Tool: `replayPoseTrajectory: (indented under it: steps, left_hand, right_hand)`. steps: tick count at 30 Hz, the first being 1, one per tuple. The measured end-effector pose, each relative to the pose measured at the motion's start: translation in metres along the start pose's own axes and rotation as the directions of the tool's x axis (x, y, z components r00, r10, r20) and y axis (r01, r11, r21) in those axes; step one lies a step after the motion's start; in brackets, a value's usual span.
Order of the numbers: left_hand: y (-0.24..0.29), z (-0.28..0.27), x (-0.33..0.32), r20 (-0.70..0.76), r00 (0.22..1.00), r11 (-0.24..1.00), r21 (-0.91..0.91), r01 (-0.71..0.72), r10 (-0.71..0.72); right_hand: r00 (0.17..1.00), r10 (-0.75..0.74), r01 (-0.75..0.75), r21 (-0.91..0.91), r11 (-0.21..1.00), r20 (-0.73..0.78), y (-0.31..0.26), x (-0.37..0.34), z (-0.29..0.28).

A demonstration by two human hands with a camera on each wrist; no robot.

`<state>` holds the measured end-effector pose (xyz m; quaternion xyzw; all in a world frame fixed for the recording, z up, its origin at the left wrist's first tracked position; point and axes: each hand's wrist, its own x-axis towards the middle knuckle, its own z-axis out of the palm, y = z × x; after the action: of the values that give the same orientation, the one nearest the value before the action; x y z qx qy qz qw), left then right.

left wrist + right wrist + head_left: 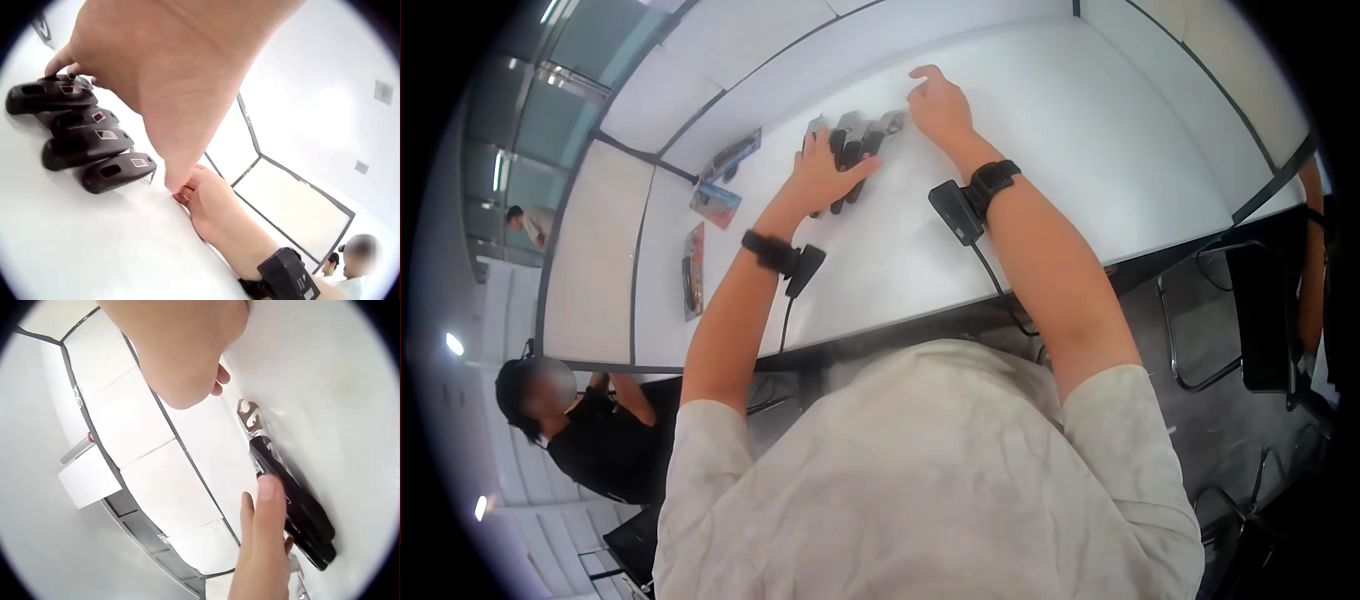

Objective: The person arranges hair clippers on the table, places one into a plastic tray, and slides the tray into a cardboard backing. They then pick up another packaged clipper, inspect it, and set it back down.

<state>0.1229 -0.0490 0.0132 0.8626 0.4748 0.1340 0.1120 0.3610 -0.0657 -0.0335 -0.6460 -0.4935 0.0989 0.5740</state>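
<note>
Your white table (870, 270) fills the middle of the frame. Black-handled tools (852, 156) lie near its top, under your spread left hand (821, 181). Your right hand (941, 106), loosely bent, holds nothing. At left, packs (716, 205) have dark shapes inside.

Several metal-headed tools (852, 150), laid side by side on the white tabletop (1050, 150), at 12 o'clock in the head view. Silver heads (890, 122) point toward 1 o'clock, black handles (87, 149) toward 7. At least four handles countable from the left wrist; small pale-and-red square marks and dark slots on them. Right wrist view: one head ends in a hooked cut-out. Left hand (820, 180) spread over the row, contact unclear. Right hand (941, 104) just beside the heads, at their 2 o'clock, holding nothing.
</note>
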Motion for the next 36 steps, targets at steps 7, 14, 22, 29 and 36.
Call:
replayPoseTrajectory:
  steps: [7, 14, 22, 29, 36]
  left_hand:
    - [0.025, -0.013, 0.032, 0.158, 0.959, 0.956, 0.213, 0.201, -0.237]
    - [0.010, -0.005, 0.040, 0.028, 0.950, 0.921, 0.255, 0.294, -0.311]
    - [-0.003, -0.006, 0.057, 0.092, 0.968, 0.945, 0.256, 0.202, -0.232]
    - [-0.018, -0.029, 0.048, 0.058, 0.982, 0.960, 0.230, 0.160, -0.177]
    - [-0.036, -0.096, 0.048, 0.138, 0.948, 0.944, 0.211, 0.255, -0.287]
  right_hand:
    - [1.000, -0.002, 0.002, -0.011, 1.000, -0.004, 0.001, 0.003, -0.002]
    - [1.000, -0.022, 0.022, 0.014, 1.000, -0.010, 0.006, 0.004, 0.003]
    - [1.000, -0.010, 0.010, 0.024, 1.000, 0.006, 0.006, 0.004, 0.000]
    - [0.999, 0.053, -0.053, 0.080, 0.995, 0.002, -0.001, 0.001, -0.003]
    - [0.995, 0.095, -0.097, 0.056, 0.994, 0.031, -0.007, 0.000, -0.009]
